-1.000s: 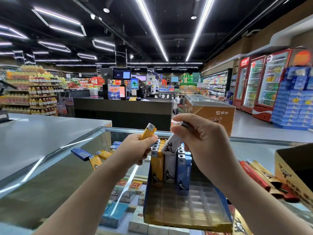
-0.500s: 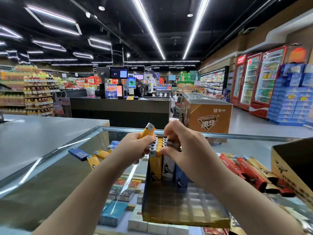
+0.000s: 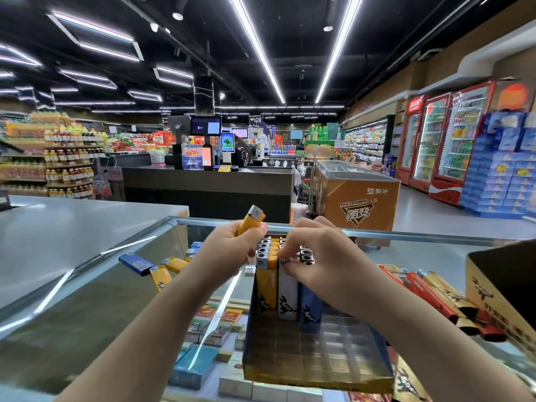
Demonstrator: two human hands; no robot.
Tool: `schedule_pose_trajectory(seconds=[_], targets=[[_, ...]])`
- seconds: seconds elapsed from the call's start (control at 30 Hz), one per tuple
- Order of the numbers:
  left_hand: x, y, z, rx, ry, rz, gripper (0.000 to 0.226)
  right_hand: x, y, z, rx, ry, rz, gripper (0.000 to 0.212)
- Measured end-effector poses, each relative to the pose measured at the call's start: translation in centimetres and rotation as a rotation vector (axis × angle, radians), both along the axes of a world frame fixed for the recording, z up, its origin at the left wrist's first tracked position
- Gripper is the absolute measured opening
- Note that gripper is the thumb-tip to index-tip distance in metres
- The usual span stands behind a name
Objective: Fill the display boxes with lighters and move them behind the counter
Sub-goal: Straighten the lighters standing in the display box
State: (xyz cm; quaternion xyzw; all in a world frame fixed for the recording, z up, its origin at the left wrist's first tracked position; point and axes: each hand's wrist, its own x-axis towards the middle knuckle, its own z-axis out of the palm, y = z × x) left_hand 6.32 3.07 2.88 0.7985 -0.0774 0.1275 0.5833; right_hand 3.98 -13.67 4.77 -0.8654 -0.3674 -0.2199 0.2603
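The left hand (image 3: 232,250) grasps a yellow lighter (image 3: 251,220), metal cap up, just left of the display box (image 3: 316,369). The right hand (image 3: 322,256) pinches a white lighter (image 3: 287,294) standing in the box's far rows, between yellow and blue ones printed with a leaping animal. Beyond both hands, a brown chest freezer (image 3: 359,201) carries Chinese lettering.

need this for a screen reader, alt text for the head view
The right hand presses a white plastic lighter into a gold cardboard display box on a glass counter, while the left hand holds a yellow plastic lighter.
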Motion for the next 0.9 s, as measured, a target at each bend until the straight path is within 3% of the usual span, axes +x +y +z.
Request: schedule_pose_trajectory(seconds=[0.1, 0.2, 0.27, 0.4, 0.53, 0.63, 0.73, 0.9], targets=[[-0.6, 0.1, 0.9, -0.182, -0.168, -0.020, 0.025, -0.3, 0.0, -0.2, 0.013, -0.045, -0.006, 0.008], [-1.1, 0.5, 1.5, -0.207, -0.273, -0.059, 0.030, -0.4, 0.3, -0.3, 0.115, -0.112, -0.009, 0.011], [-1.3, 0.3, 1.5, -0.108, -0.355, -0.129, 0.025, -0.5, 0.3, 0.1, 0.287, -0.126, 0.003, 0.017], [-1.0, -0.3, 0.5, 0.369, -0.572, -0.118, 0.021, -0.7, -0.1, 0.8, 0.423, -0.181, 0.022, 0.033], [-1.1, -0.2, 0.6, 0.449, -0.615, -0.097, 0.019, -0.9, 0.1, 1.0, 0.376, -0.188, 0.121, 0.026], [-1.0, -0.3, 0.5, 0.436, -0.576, -0.133, 0.013, -0.9, 0.2, 0.9, 0.331, -0.183, 0.120, 0.023], [-1.2, -0.6, 0.6, 0.332, -0.453, -0.232, 0.020, -0.9, 0.1, 0.9, 0.361, -0.172, 0.088, 0.012], [-1.0, 1.6, 0.8, 0.177, 0.063, -0.482, 0.098, -0.7, -0.7, 1.5, 0.690, -0.053, 0.092, 0.004]])
